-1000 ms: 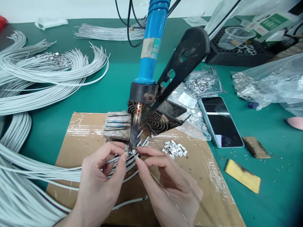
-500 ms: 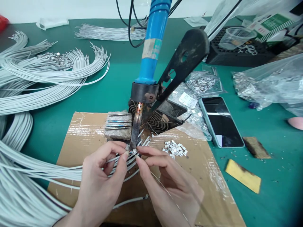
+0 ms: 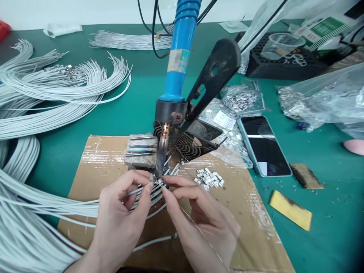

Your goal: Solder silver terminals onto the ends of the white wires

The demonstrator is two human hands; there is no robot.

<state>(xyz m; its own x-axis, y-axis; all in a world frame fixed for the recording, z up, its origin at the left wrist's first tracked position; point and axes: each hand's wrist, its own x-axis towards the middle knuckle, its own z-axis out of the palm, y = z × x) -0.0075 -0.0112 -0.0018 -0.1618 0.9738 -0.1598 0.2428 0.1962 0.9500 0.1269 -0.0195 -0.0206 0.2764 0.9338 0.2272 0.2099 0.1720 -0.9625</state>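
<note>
My left hand [image 3: 122, 216] pinches a white cable [image 3: 132, 192] between thumb and forefinger, with its end right under the tip of a blue soldering iron [image 3: 175, 72]. The iron hangs tip-down in a black metal stand [image 3: 210, 79]. At the tip sits a small shiny metal piece [image 3: 159, 182]; whether it is joined to the cable I cannot tell. Thumb and forefinger of my right hand [image 3: 206, 223] are closed on a thin solder wire [image 3: 211, 246], its end meeting the tip from the right. More white cables [image 3: 79, 207] run beneath my left hand.
Small metal pieces [image 3: 209, 178] lie in a pile on the cardboard [image 3: 244, 227]. Left of the iron is a grey block [image 3: 142, 161] with metal rods on it. A phone [image 3: 265, 146], a yellow sponge [image 3: 290, 210] and bags of metal parts [image 3: 241, 99] lie to the right.
The iron and its stand have shifted slightly left, leaning a little differently. Both hands keep their pinch, the right one drawn slightly left.
</note>
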